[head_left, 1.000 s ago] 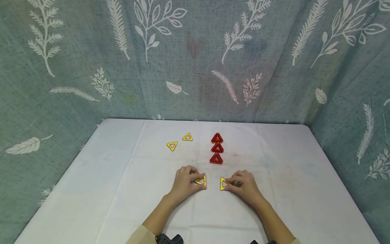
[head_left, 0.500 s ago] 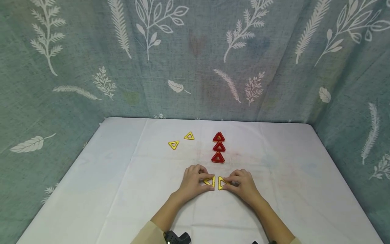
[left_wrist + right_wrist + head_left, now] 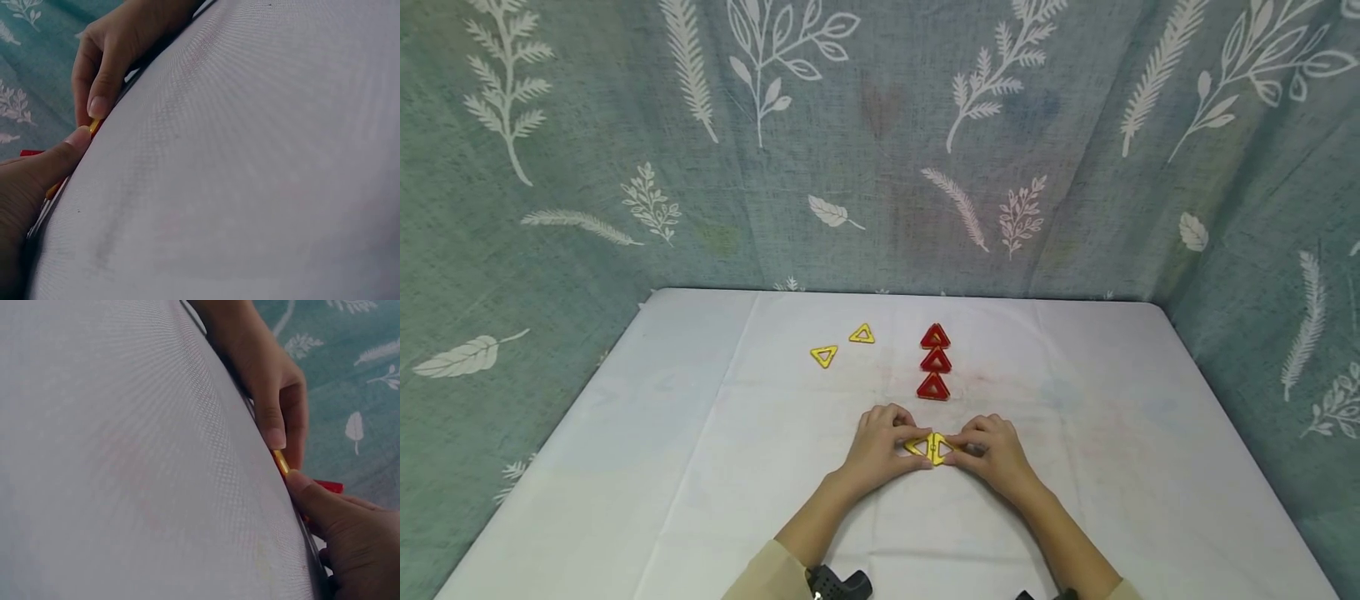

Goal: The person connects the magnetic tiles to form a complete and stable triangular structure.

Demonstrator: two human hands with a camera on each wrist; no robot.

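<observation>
Two yellow triangular frame tiles meet edge to edge in front of the person, their points facing outward. My left hand [image 3: 880,442] pinches the left yellow tile [image 3: 919,447] between thumb and fingers. On the other side, the right hand [image 3: 1000,450] pinches the right yellow tile [image 3: 944,449] the same way. Both wrist views look along the cloth, with the thumbs close together and a thin yellow edge [image 3: 94,127] between them. Just beyond the hands, red triangular pieces [image 3: 934,361] stand in a column of three groups.
Farther back on the left lie two more yellow triangle tiles, one pointing up [image 3: 862,333] and one pointing down [image 3: 824,356]. A white cloth [image 3: 647,467] covers the table. Behind it hangs a green curtain [image 3: 880,167] with white leaf prints.
My left hand has moved right with its yellow tile, and the right hand slightly left. The gap between the two tiles has closed; their straight edges now meet.
</observation>
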